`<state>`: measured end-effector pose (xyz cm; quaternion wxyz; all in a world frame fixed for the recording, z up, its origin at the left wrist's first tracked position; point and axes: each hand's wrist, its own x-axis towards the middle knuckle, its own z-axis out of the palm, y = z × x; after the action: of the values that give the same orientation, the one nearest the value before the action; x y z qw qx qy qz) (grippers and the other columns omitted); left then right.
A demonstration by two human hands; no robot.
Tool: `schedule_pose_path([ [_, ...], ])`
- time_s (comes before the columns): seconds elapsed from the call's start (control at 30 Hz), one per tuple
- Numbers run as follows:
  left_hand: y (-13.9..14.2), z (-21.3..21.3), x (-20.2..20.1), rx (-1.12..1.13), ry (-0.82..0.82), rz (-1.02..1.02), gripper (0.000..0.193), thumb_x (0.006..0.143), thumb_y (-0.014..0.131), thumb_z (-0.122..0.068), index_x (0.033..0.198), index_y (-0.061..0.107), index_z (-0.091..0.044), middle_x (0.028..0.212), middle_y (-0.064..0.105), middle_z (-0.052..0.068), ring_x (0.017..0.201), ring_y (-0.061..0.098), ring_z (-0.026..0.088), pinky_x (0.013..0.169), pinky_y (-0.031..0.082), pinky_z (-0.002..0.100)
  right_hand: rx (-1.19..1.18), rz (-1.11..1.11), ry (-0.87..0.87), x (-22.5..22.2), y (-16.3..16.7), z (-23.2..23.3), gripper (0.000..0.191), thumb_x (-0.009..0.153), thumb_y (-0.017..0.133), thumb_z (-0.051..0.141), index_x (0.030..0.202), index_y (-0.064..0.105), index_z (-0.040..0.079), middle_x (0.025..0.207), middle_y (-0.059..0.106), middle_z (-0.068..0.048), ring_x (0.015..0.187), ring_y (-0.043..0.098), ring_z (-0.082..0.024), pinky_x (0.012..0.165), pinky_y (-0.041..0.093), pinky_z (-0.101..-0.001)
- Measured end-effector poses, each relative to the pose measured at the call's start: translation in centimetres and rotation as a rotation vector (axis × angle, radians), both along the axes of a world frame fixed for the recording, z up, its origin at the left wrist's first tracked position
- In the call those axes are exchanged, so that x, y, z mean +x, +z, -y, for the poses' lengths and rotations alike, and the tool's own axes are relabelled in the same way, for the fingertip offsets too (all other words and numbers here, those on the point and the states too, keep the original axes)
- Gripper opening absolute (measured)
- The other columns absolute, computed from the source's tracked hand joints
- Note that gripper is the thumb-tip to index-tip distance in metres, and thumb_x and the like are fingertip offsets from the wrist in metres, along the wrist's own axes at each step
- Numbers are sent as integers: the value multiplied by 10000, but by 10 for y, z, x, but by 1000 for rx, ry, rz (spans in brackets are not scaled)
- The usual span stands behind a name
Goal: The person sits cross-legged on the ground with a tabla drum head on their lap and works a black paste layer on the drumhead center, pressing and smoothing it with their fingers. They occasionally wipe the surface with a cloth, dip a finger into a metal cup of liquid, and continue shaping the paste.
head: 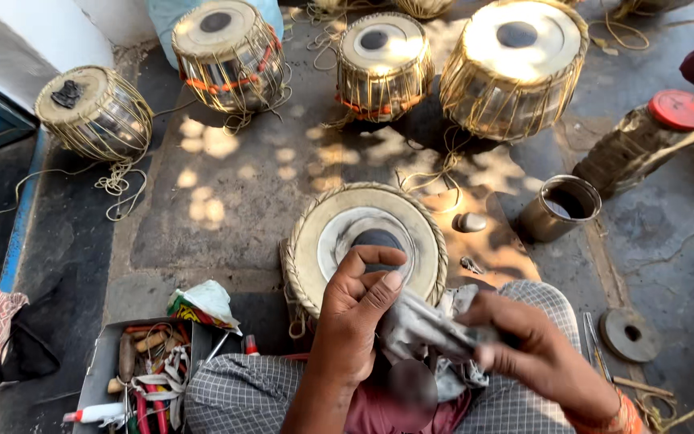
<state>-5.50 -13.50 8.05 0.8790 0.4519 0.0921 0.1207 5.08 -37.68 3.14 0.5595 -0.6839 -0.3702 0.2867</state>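
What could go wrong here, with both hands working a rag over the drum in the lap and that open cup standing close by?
1. The metal cup stands open just beyond the right knee; a sweep of the right hand could tip it.
2. The grey rag, bunched between the right hand and the left hand, might smear the dark centre patch of the drum.
3. The small stone beside the drum could be knocked away.

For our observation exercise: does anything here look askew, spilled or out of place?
The jar with a red lid lies tipped on its side at right. Loose cord trails from the drum at left. Nothing looks spilled or broken.
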Motion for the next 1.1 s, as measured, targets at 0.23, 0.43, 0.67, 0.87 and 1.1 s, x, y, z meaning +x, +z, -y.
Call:
schedule_pose_path([
  [0.23,-29,19,17,404,-179,-228,203,962,671,-148,1156,686,-93,853,739,83,757,683,137,682,525,277,551,-228,40,-2,35,-18,221,962,702,240,928,714,22,1288,606,-146,1219,534,-298,1090,424,-443],
  [0.43,-68,-73,60,1130,176,-421,320,970,639,-337,1186,684,-105,1030,760,122,810,780,290,747,607,379,996,-171,-165,23,87,-12,209,953,677,200,1031,696,6,1238,639,-137,1149,584,-282,1011,458,-408],
  [0.67,-138,-219,102,1518,224,-237,486,988,698,-296,1387,586,-41,1442,544,262,1335,476,472,1014,391,569,365,18,-340,34,62,20,267,942,646,152,1150,674,-12,1180,678,-127,1068,642,-263,918,499,-367],
  [0.87,-151,-199,81,1291,86,-436,447,984,659,-451,1332,637,-172,1363,723,103,1307,674,255,1102,520,353,-10,291,-145,33,10,-21,351,934,621,112,1253,656,-28,1131,711,-118,998,692,-247,838,533,-332],
  [1.1,-112,-147,70,933,-101,-236,474,972,645,-420,1391,651,-198,1459,655,67,1403,569,217,1148,427,352,-388,659,-113,43,-4,-79,407,858,650,132,1262,687,112,1318,604,-121,1049,656,-302,831,546,-409],
])
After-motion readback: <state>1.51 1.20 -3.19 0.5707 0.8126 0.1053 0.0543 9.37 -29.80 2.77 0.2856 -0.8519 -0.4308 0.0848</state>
